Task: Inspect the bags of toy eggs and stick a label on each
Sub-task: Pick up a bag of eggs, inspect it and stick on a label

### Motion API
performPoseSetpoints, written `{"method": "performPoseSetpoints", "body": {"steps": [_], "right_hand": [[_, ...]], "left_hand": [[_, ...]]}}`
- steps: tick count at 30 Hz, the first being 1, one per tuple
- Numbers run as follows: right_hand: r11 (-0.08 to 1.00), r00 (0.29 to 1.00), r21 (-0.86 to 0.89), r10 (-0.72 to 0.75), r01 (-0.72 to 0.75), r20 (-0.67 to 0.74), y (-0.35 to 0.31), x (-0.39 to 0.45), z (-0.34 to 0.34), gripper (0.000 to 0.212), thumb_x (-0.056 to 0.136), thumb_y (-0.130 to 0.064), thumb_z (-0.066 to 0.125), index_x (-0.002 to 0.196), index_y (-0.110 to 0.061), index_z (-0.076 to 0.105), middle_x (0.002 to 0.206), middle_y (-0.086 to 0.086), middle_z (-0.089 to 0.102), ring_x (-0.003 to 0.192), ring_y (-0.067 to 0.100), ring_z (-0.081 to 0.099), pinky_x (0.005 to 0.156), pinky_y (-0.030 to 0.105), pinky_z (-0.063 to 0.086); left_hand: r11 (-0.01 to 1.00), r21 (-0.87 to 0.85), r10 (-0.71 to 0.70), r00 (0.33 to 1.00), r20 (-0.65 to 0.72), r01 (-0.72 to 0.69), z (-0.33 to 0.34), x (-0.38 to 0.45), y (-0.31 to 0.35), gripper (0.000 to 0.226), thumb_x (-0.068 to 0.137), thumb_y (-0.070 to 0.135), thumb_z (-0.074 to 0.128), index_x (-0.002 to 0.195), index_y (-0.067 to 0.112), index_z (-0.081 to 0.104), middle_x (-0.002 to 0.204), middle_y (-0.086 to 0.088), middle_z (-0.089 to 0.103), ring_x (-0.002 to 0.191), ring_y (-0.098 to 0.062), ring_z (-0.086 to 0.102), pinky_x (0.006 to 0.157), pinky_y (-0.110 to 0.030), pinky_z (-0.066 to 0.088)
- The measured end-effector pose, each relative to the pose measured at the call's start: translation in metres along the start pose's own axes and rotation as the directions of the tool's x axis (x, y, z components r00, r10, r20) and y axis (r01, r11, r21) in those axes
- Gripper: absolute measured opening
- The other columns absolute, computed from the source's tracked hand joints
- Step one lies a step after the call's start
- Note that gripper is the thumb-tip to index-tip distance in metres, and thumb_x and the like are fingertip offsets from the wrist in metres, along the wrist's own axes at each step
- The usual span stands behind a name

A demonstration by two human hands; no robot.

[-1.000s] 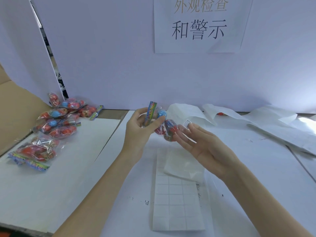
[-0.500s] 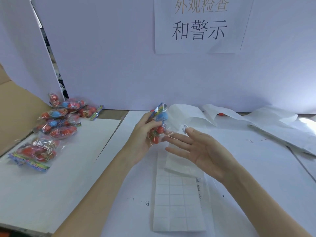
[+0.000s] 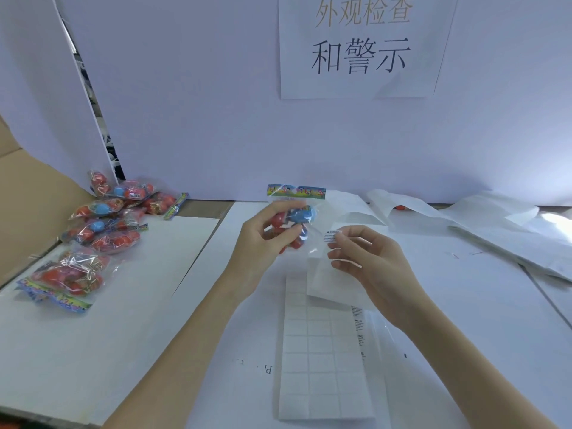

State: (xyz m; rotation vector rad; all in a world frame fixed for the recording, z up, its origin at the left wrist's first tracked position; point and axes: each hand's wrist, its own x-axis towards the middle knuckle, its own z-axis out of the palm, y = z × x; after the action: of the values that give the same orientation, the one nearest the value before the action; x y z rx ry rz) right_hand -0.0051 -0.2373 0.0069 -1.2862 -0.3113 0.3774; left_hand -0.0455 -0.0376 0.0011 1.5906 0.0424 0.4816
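Clear egg bag [image 3: 295, 224], colourful header, upright

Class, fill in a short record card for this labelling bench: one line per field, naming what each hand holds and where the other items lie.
Left hand: grips bag of toy eggs
Right hand: pinches small label beside the bag
Label sheet: flat on table, below the hands
Other bags: piled at left
Sign: on back wall
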Motion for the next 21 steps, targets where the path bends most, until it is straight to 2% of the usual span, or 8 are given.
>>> {"method": "performPoseSetpoints", "body": {"steps": [2, 4, 7, 10, 12, 16, 21], "right_hand": [[0.998, 1.000, -0.052, -0.018, 0.018, -0.009, 0.002, 0.001, 0.001, 0.007, 0.098, -0.012, 0.069, 0.098, -0.005, 0.071, 0.088, 0.007, 0.074, 0.078, 0.017, 0.070, 0.072, 0.022, 0.057], [0.997, 1.000, -0.075, -0.013, 0.013, -0.002, 0.004, 0.000, 0.002, 0.009, 0.097, -0.014, 0.072, 0.099, -0.005, 0.072, 0.090, 0.008, 0.075, 0.082, 0.016, 0.073, 0.072, 0.022, 0.057], [0.996, 1.000, -0.088, 0.002, -0.001, 0.011, 0.007, 0.001, 0.002, 0.015, 0.094, -0.016, 0.075, 0.100, -0.002, 0.074, 0.094, 0.009, 0.076, 0.091, 0.017, 0.076, 0.074, 0.022, 0.058], [0.997, 1.000, -0.081, 0.006, -0.008, -0.023, 0.010, 0.001, 0.001, 0.016, 0.092, -0.017, 0.077, 0.098, -0.002, 0.077, 0.093, 0.007, 0.077, 0.093, 0.017, 0.076, 0.074, 0.021, 0.058], [0.995, 0.999, -0.098, 0.005, -0.009, -0.044, 0.011, 0.002, 0.002, 0.017, 0.091, -0.019, 0.079, 0.097, -0.003, 0.079, 0.092, 0.007, 0.077, 0.089, 0.013, 0.074, 0.074, 0.020, 0.057], [0.992, 0.998, -0.125, 0.013, -0.020, -0.059, 0.013, 0.002, 0.001, 0.018, 0.090, -0.024, 0.079, 0.097, -0.007, 0.081, 0.098, 0.010, 0.079, 0.085, 0.007, 0.069, 0.072, 0.019, 0.056], [0.987, 0.999, -0.157, 0.021, -0.026, -0.034, 0.014, 0.003, 0.000, 0.015, 0.093, -0.025, 0.077, 0.096, -0.011, 0.081, 0.092, 0.002, 0.080, 0.082, 0.003, 0.069, 0.071, 0.018, 0.054]], "left_hand": [[1.000, 0.015, 0.003, 1.000, 0.007, -0.003, 0.003, -0.002, -0.001, 0.042, 0.090, 0.007, 0.079, 0.122, 0.033, 0.074, 0.094, 0.015, 0.068, 0.075, -0.017, 0.071, 0.065, -0.013, 0.049], [0.999, 0.032, 0.018, 1.000, 0.020, -0.019, 0.005, -0.004, 0.000, 0.047, 0.086, 0.007, 0.083, 0.124, 0.034, 0.073, 0.095, 0.022, 0.069, 0.077, -0.015, 0.072, 0.071, -0.016, 0.053], [0.999, 0.035, 0.012, 1.000, 0.027, -0.013, 0.008, -0.005, -0.002, 0.045, 0.087, 0.013, 0.084, 0.123, 0.037, 0.073, 0.112, 0.010, 0.073, 0.084, -0.015, 0.072, 0.075, -0.021, 0.057], [0.998, -0.056, -0.029, 0.999, 0.024, 0.030, 0.008, -0.006, 0.001, 0.026, 0.099, 0.019, 0.071, 0.119, 0.034, 0.076, 0.111, 0.001, 0.074, 0.076, -0.017, 0.072, 0.063, -0.023, 0.052], [0.996, -0.080, -0.034, 0.999, 0.043, 0.037, 0.009, -0.006, 0.002, 0.025, 0.101, 0.021, 0.068, 0.121, 0.032, 0.076, 0.112, -0.002, 0.073, 0.077, -0.018, 0.070, 0.062, -0.025, 0.051], [0.998, -0.048, -0.022, 0.996, 0.089, 0.027, 0.012, -0.009, 0.004, 0.031, 0.095, 0.027, 0.075, 0.125, 0.033, 0.074, 0.111, 0.004, 0.074, 0.081, -0.018, 0.067, 0.065, -0.025, 0.053], [1.000, -0.008, 0.011, 0.992, 0.128, -0.010, 0.012, -0.009, 0.002, 0.045, 0.090, 0.009, 0.080, 0.123, 0.040, 0.073, 0.116, 0.010, 0.075, 0.083, -0.010, 0.071, 0.067, -0.018, 0.054]]}}
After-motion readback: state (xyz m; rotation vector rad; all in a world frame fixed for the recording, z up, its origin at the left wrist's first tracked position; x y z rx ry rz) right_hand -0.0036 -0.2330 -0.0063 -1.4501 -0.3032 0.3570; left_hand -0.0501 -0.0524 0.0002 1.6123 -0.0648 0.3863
